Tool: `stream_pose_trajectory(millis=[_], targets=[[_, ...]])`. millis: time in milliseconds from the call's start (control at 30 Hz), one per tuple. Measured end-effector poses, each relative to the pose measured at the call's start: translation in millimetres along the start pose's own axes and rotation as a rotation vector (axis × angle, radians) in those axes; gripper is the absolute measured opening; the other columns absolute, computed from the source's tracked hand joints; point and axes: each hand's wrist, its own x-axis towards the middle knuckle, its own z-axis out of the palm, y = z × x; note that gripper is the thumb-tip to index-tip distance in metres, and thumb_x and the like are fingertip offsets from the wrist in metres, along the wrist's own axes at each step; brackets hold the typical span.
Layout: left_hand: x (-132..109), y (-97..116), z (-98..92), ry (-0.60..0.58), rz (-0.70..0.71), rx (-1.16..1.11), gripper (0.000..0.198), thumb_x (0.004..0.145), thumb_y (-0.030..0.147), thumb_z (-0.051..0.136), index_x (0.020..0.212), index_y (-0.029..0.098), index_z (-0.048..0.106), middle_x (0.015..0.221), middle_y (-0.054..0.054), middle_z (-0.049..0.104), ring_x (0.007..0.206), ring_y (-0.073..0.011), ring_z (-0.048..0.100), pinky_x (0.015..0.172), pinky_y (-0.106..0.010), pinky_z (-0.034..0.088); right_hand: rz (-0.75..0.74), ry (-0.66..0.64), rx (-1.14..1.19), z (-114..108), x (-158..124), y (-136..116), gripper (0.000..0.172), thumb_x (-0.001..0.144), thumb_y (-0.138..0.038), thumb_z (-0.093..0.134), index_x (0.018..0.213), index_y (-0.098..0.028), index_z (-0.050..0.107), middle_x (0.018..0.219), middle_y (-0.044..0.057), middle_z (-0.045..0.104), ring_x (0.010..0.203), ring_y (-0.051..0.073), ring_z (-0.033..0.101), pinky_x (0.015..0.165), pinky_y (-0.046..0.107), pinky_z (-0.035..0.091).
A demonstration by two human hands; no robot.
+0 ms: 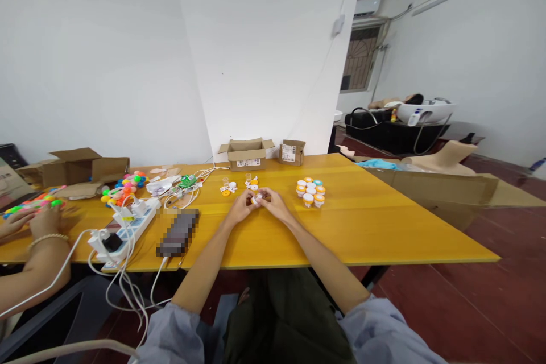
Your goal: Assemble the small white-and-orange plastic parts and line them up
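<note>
Over the middle of the table, my left hand (241, 207) and my right hand (273, 203) meet, fingers closed around a small white-and-orange plastic container (256, 199). The fingers cover much of it, so its finer parts cannot be made out. Just beyond my hands lie loose pieces: a clear cup (248, 178), an orange ring (226, 193), a white round piece (232, 185) and small white bits. To the right of my right hand stands a cluster of several small containers (310, 189) with white, orange and teal tops.
Two cardboard boxes, an open one (246, 158) and a smaller one (292, 153), stand against the wall. Left of me are a phone (179, 232), a power strip (136, 226) with trailing cables, and colourful balls (128, 186). Another person's hands (45, 220) work at far left.
</note>
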Motion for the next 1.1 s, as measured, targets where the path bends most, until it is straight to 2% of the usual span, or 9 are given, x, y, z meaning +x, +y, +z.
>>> stream_pose_trajectory(millis=[100, 267, 500, 667, 867, 1100], targets=[[-0.4, 3.1, 0.5, 0.005, 0.015, 0.005, 0.027, 0.077, 0.038, 0.074, 0.088, 0.021, 0.056, 0.081, 0.001, 0.067, 0.076, -0.0167, 0.062, 0.073, -0.03, 0.049, 0.012, 0.012, 0.001, 0.1, -0.5, -2.2, 0.026, 0.069, -0.033, 0.072, 0.092, -0.023, 0.067, 0.092, 0.003, 0.074, 0.09, 0.022, 0.068, 0.086, 0.039, 0.055], [-0.3, 2.9, 0.9, 0.006, -0.001, 0.007, 0.029, 0.076, 0.038, 0.076, 0.087, 0.021, 0.055, 0.08, 0.001, 0.066, 0.076, -0.0164, 0.062, 0.073, -0.029, 0.048, 0.047, 0.013, -0.021, 0.7, -0.9, -1.6, 0.021, 0.072, -0.039, 0.069, 0.084, -0.022, 0.065, 0.08, 0.002, 0.071, 0.078, 0.021, 0.067, 0.079, 0.037, 0.055], [0.3, -1.2, 0.1, 0.002, -0.01, 0.011, 0.033, 0.076, 0.045, 0.076, 0.09, 0.021, 0.057, 0.084, -0.001, 0.068, 0.077, -0.0165, 0.062, 0.074, -0.029, 0.048, -0.007, 0.027, -0.017, 0.6, 1.0, 5.3, 0.027, 0.071, -0.034, 0.071, 0.096, -0.023, 0.067, 0.098, 0.004, 0.074, 0.094, 0.022, 0.067, 0.09, 0.038, 0.054], [0.6, -1.9, 0.0, 0.008, -0.005, 0.017, 0.032, 0.076, 0.044, 0.076, 0.088, 0.021, 0.057, 0.082, 0.0, 0.067, 0.079, -0.0171, 0.062, 0.075, -0.029, 0.048, 0.008, 0.016, -0.069, 1.1, 1.1, 10.3, 0.023, 0.077, -0.041, 0.068, 0.09, -0.022, 0.068, 0.088, 0.003, 0.073, 0.085, 0.021, 0.067, 0.083, 0.037, 0.055], [-0.5, 0.8, 0.2, 0.007, -0.003, 0.002, 0.03, 0.078, 0.041, 0.076, 0.089, 0.021, 0.056, 0.085, 0.0, 0.068, 0.078, -0.0168, 0.063, 0.074, -0.029, 0.049, -0.052, 0.022, -0.056, 0.7, 0.2, 5.4, 0.026, 0.075, -0.035, 0.069, 0.099, -0.023, 0.069, 0.099, 0.004, 0.074, 0.094, 0.022, 0.068, 0.091, 0.038, 0.054], [-0.4, 0.8, 0.2, 0.004, -0.01, 0.01, 0.032, 0.076, 0.042, 0.077, 0.089, 0.021, 0.056, 0.082, 0.001, 0.067, 0.077, -0.0165, 0.062, 0.074, -0.029, 0.049, -0.023, 0.014, -0.065, 0.6, -0.3, 3.9, 0.025, 0.076, -0.036, 0.069, 0.097, -0.023, 0.07, 0.089, 0.003, 0.074, 0.086, 0.021, 0.067, 0.084, 0.036, 0.055]])
